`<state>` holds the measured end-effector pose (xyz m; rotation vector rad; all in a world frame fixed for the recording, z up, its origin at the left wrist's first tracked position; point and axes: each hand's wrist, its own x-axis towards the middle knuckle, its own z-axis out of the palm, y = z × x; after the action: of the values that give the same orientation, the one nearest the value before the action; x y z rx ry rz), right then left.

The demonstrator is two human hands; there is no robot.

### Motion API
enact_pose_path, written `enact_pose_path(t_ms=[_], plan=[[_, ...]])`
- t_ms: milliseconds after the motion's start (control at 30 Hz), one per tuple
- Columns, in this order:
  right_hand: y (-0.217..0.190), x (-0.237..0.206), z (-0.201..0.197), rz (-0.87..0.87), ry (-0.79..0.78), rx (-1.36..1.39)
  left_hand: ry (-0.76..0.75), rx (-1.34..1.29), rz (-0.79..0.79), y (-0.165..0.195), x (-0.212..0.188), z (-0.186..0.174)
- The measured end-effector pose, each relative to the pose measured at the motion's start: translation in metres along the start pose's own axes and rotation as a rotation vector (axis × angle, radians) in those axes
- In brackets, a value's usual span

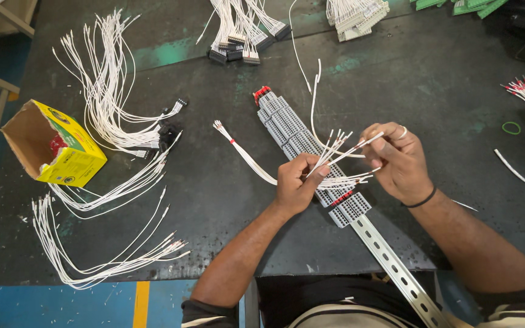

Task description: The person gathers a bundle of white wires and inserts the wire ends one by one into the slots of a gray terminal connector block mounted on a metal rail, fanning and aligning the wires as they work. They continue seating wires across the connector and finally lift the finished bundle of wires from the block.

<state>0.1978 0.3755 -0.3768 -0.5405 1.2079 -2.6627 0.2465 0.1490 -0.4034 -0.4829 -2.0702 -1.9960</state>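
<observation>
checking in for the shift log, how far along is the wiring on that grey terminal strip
Done: none of the wires visibly sits in the grey terminal strip on its metal rail. In hand: the left hand grips a bundle of white wires, and the right hand pinches one wire end. Left: loose white wire bunches lie by the yellow box.

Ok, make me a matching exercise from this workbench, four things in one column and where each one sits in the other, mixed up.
Things:
1. yellow cardboard box
2. green rubber band
3. grey terminal blocks
4. slotted metal rail

Places:
A. far right of the table
B. centre, under the hands
C. left side, lying open
D. sticking out over the near table edge

Pairs: 1-C, 2-A, 3-B, 4-D
</observation>
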Motion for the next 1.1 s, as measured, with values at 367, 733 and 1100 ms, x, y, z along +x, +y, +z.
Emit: enact_pose_path(t_ms=[367, 733, 1100], plan=[[0.008, 0.000, 0.010, 0.158, -0.138, -0.527, -0.006, 0.024, 0.014, 0.001, -0.001, -0.002], [0.003, 0.000, 0.004, 0.059, -0.111, -0.543, -0.029, -0.006, -0.004, 0.012, 0.001, -0.001], [-0.007, 0.008, 0.009, 0.021, -0.099, -0.129, -0.001, 0.027, -0.056, 0.009, 0.002, -0.001]])
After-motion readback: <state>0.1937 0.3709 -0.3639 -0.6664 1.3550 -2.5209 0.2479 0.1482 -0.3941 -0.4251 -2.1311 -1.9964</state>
